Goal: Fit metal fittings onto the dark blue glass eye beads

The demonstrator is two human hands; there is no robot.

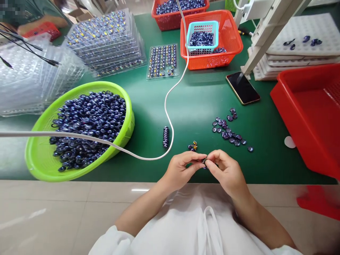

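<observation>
In the head view, a small dark part (pixel 204 161), its detail mostly covered, sits between the fingertips of the left hand (pixel 180 170) and right hand (pixel 225 173), near the edge of the green counter (pixel 148 171). Each grip is narrow, thumb and fingers pinching the part from opposite sides.

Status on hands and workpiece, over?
Left hand, right hand pinching small dark part together. Loose dark discs ahead, rightward. White cable curving near left hand.

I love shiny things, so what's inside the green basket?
The green basket holds a heap of shiny dark-blue pieces. Those underneath are covered and can't be seen.
</observation>
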